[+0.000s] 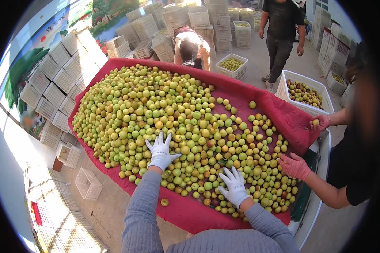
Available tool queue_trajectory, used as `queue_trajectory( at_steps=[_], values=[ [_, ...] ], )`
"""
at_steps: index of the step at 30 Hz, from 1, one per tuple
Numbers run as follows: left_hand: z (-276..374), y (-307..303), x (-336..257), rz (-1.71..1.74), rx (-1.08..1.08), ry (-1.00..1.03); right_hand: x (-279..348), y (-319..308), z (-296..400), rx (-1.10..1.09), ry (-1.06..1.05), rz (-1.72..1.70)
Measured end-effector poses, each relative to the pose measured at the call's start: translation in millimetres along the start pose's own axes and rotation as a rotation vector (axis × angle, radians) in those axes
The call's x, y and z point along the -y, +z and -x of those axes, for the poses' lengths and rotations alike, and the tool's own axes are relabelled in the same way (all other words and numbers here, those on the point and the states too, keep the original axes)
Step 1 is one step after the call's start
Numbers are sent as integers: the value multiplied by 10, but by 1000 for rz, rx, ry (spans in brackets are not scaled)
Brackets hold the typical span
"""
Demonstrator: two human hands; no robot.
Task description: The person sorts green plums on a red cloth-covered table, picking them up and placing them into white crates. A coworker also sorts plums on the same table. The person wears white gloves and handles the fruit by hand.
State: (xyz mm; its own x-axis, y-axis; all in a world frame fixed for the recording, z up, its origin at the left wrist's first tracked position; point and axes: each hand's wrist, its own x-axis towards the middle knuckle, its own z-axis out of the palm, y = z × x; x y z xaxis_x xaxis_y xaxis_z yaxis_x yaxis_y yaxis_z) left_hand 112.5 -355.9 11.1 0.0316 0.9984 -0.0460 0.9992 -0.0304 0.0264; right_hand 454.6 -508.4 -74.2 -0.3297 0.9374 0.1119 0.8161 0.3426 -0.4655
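Observation:
A broad heap of small round green-yellow fruits (136,104), some blushed brown or red, covers a table draped in red cloth (190,212). My left hand (161,152), in a white glove with dark fingertips, lies spread on the lower slope of the heap. Its fingers are apart, with nothing gripped. My right hand (234,186), gloved the same way, rests open on the thinner spread of fruits nearer me. A few fruits touch its fingers. One loose fruit (164,202) sits by itself on the near strip of cloth.
At the right a co-worker's pink-gloved hand (294,166) reaches the fruits; their other hand (319,122) holds one. A white crate (283,91) of darker fruits stands beyond the cloth. Another person (190,47) bends behind the table, and one stands (281,34). Stacked crates (63,79) line the wall.

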Motion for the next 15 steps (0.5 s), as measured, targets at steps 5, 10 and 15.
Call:
queue_trajectory(
  at_steps=[5,10,15],
  values=[
    [-595,253,-538,56,54,-97,-134,-53,-217,121,159,123],
    [-1018,370,-936,458,3,49,-225,-11,-377,99,174,167],
    [-1229,596,-1577,616,175,231,-174,79,-550,94,180,153]
  ],
)
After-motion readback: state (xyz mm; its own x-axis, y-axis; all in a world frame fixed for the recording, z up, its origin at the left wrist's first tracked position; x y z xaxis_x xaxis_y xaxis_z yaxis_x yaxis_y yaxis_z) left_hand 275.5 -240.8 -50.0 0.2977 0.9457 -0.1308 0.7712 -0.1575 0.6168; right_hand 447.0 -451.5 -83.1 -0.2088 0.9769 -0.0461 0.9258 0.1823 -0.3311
